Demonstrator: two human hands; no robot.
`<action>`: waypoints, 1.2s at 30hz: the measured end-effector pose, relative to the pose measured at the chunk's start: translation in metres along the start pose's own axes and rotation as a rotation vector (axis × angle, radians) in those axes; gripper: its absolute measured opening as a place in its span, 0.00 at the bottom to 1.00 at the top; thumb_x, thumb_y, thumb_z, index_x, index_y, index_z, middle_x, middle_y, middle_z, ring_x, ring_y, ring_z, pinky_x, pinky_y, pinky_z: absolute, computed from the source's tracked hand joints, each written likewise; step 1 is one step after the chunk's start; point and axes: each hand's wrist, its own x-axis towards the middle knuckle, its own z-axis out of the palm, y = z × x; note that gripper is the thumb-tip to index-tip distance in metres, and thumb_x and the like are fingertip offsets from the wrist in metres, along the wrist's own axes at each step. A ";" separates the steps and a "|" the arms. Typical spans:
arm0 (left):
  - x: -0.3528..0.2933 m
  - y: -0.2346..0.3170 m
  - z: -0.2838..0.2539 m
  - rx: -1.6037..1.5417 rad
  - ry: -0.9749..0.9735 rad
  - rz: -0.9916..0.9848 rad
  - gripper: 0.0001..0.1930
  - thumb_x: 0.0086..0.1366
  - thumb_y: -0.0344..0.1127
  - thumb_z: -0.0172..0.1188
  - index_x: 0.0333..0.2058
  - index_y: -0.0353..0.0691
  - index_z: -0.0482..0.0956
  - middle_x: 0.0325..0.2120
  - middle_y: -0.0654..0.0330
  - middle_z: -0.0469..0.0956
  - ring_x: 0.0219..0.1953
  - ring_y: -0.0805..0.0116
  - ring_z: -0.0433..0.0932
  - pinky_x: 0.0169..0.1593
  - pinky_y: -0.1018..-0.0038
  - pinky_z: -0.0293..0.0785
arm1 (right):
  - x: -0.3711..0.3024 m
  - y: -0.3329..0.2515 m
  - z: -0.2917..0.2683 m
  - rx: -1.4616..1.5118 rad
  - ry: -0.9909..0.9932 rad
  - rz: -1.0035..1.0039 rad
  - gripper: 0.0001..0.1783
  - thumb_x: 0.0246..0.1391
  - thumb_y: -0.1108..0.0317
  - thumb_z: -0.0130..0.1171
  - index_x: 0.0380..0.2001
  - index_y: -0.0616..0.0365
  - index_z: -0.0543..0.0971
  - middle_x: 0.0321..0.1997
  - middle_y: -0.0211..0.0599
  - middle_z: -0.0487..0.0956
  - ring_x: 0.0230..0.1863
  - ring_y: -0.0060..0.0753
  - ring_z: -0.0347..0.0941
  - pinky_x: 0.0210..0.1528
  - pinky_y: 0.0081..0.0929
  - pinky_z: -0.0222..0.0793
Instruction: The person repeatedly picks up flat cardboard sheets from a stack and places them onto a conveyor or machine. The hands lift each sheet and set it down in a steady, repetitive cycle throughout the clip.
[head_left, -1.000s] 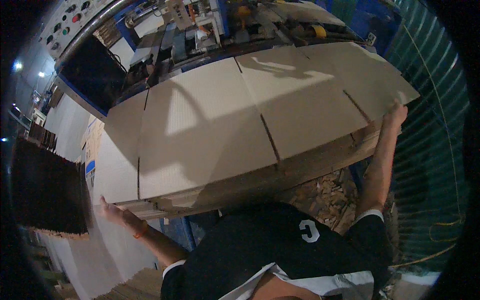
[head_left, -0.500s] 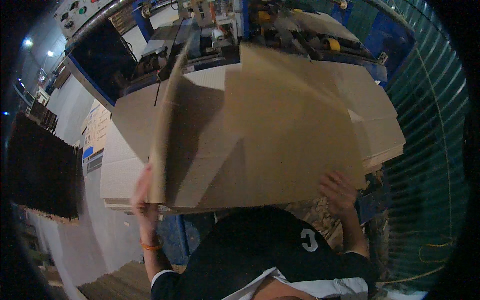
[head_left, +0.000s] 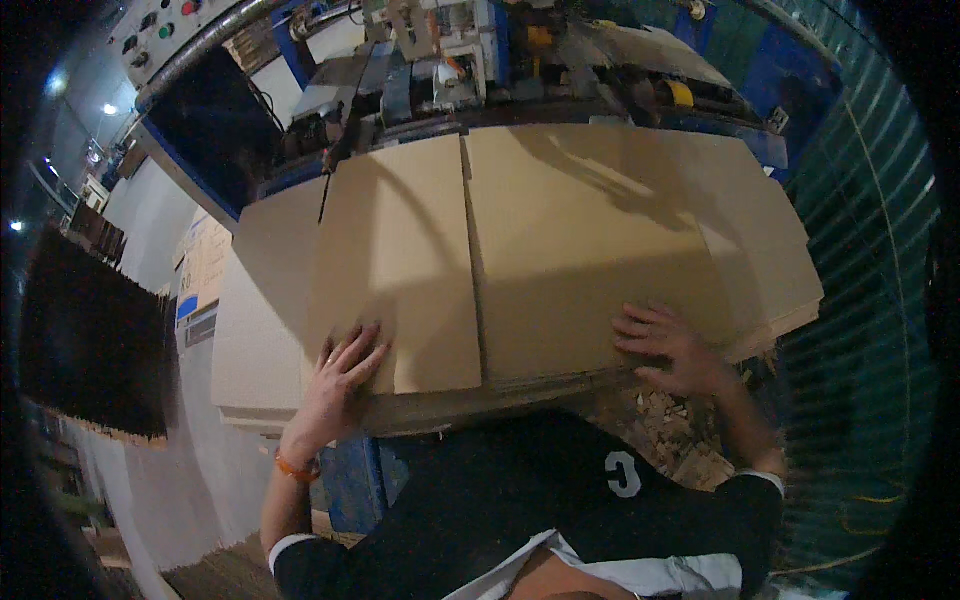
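A corrugated cardboard sheet lies in front of me with its narrower left panel point(head_left: 425, 250) and wider right panel point(head_left: 575, 290) folded flat over it, a thin gap between them. My left hand point(head_left: 335, 385) rests with spread fingers on the near left corner of the left panel. On the near right part of the wide panel lies my right hand point(head_left: 672, 350), its fingers stretched out and apart. Beneath them is a stack of flat cardboard point(head_left: 258, 320), showing past both sides of the folded panels. Neither hand grips anything.
A blue-framed machine point(head_left: 190, 165) with rollers and belts stands just beyond the cardboard. Its control panel point(head_left: 160, 40) is at the upper left. A dark stack of sheets point(head_left: 95, 335) stands on the left floor. Cardboard scraps point(head_left: 690, 445) lie below my right arm; a green corrugated wall point(head_left: 865, 300) runs alongside.
Both raised panels have come down flat onto the cardboard. My left hand has moved inward from the left panel's edge onto its top, and my right hand slightly farther away onto the wide panel.
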 end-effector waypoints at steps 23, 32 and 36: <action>0.133 -0.158 0.012 -0.125 0.478 -0.598 0.25 0.68 0.47 0.37 0.39 0.28 0.74 0.39 0.36 0.73 0.44 0.37 0.70 0.48 0.56 0.67 | 0.057 0.202 -0.026 -0.113 0.582 0.863 0.29 0.58 0.50 0.40 0.26 0.66 0.78 0.29 0.58 0.76 0.35 0.60 0.72 0.37 0.47 0.65; 0.140 -0.214 0.041 -0.026 0.426 -0.638 0.20 0.68 0.42 0.37 0.46 0.33 0.68 0.43 0.39 0.71 0.42 0.40 0.73 0.45 0.52 0.69 | 0.064 0.203 -0.031 -0.513 0.276 0.678 0.21 0.58 0.54 0.42 0.41 0.62 0.74 0.33 0.54 0.76 0.35 0.57 0.72 0.37 0.47 0.67; 0.138 -0.209 0.031 0.627 0.303 -0.459 0.24 0.65 0.47 0.43 0.52 0.35 0.64 0.49 0.40 0.67 0.49 0.42 0.69 0.50 0.55 0.67 | 0.081 0.162 -0.050 -0.470 0.112 0.826 0.29 0.57 0.53 0.45 0.57 0.59 0.62 0.45 0.54 0.73 0.46 0.54 0.69 0.48 0.43 0.65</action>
